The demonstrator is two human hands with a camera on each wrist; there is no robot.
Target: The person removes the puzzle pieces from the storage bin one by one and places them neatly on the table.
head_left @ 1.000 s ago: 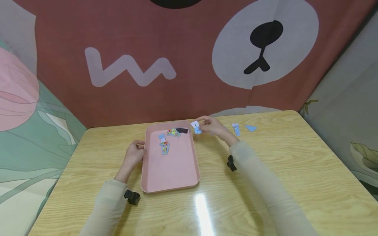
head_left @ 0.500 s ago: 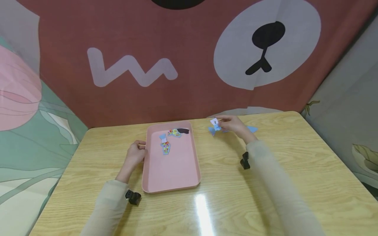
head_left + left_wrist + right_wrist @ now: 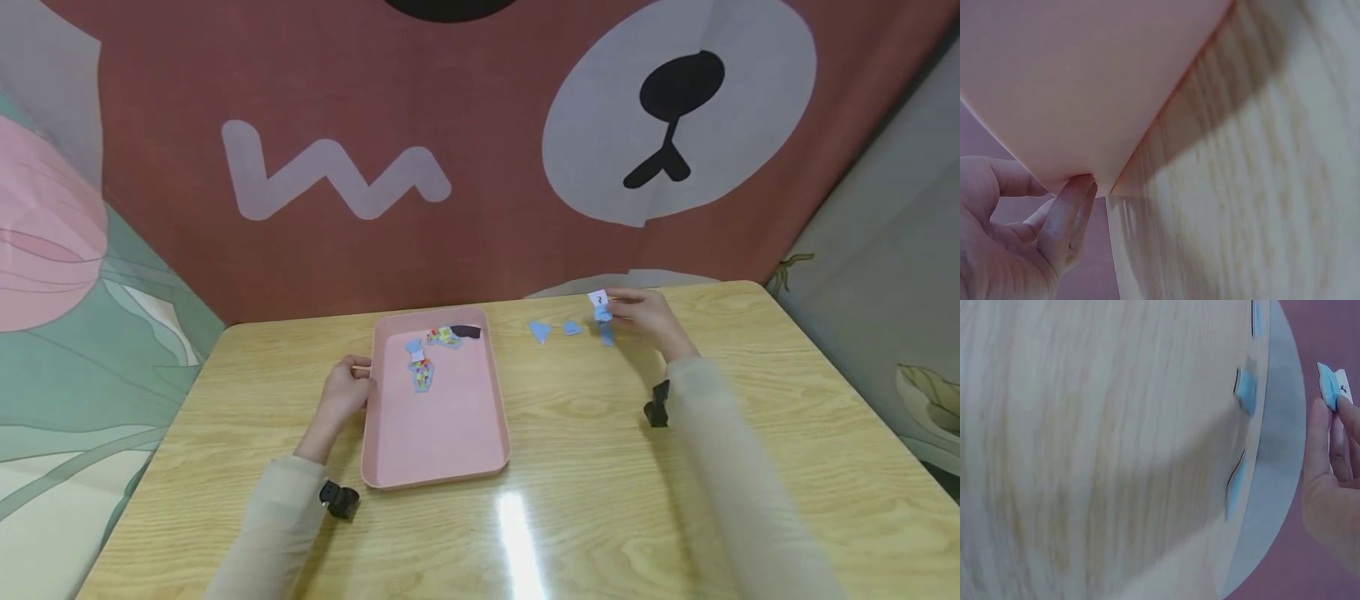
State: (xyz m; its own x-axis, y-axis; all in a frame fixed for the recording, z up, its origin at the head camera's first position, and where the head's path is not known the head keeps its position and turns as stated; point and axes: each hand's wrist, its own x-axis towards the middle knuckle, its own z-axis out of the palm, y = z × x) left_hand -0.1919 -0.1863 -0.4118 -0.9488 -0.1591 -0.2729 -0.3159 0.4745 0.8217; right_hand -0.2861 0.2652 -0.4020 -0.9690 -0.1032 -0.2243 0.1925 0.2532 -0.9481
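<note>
My right hand (image 3: 643, 317) pinches a small flat blue-and-white piece (image 3: 600, 306) with a black mark on its white part, held up over the far side of the table. The right wrist view shows this piece between thumb and fingertips of the hand (image 3: 1338, 481). My left hand (image 3: 347, 390) grips the left rim of a pink tray (image 3: 435, 450); in the left wrist view its fingers (image 3: 1069, 209) lie against the tray's wall. Inside the tray, near its far end, lie a blue-and-white piece with a multicoloured part (image 3: 422, 375) and another multicoloured piece (image 3: 442, 336) next to a black one (image 3: 466, 332).
On the wooden table (image 3: 585, 467), right of the tray, lie a blue triangular piece (image 3: 539, 332), a smaller blue piece (image 3: 572, 327) and a blue strip (image 3: 607, 335) partly behind the held piece. A brown printed cloth (image 3: 337, 258) hangs along the far edge.
My right hand has moved right with the pinched piece, away from the tray's far right corner and past the loose blue pieces. The left hand stays at the tray's rim.
</note>
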